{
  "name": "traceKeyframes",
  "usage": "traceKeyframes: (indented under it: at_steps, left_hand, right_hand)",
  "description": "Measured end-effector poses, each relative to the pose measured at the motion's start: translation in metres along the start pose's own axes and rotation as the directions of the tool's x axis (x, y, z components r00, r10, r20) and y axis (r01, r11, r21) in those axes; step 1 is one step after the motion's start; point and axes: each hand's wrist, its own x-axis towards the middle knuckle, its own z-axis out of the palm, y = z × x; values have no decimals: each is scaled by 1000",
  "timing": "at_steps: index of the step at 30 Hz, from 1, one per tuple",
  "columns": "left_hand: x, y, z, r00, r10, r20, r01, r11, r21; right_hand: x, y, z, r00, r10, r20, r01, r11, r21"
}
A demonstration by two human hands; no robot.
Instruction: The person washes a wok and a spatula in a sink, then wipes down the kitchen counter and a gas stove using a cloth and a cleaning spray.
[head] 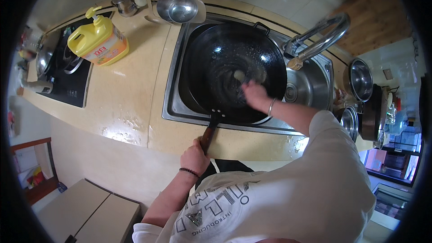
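A large black wok (206, 64) rests over the left basin of a stainless steel double sink (173, 84), its inside wet with suds and droplets. My left hand (195, 158) grips the wok's brown wooden handle (208, 136), which reaches over the counter's front edge. Inside the wok, my right hand (255, 95) is closed and blurred by motion, low against the bottom. It appears to hold a scrubber with a pale rounded end (239, 75); the blur hides its exact kind. A small loop handle (262, 27) sits on the wok's far rim.
A chrome faucet (320, 42) arches over the right basin (308, 86). On the left counter stand a yellow pump jug of detergent (99, 42) and a black cooktop (72, 89). Ladles (182, 8) hang behind the sink. Metal bowls (361, 79) and pots are at the right.
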Motion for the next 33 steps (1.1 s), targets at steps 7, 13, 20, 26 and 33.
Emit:
traceKeyframes:
  at_steps: [7,13,20,26,33]
  left_hand:
    - [-1,1,4,1000,0,-31,1,1000,19]
    - [-1,2,4,999,-21,-32,23,999,48]
    - [-1,4,5,999,11,-37,-11,1000,18]
    - [-1,5,4,1000,2,-25,-2,1000,22]
    - [-1,5,5,999,-41,-10,41,997,60]
  right_hand:
    - [126,-100,-28,825,133,-549,317,695,645]
    - [133,-100,-32,783,70,-618,421,671,610]
    - [-12,27,-13,824,-564,54,490,757,432]
    - [46,-63,-15,738,-570,-361,665,526,530]
    - [165,29,-84,765,-328,-555,200,939,-280]
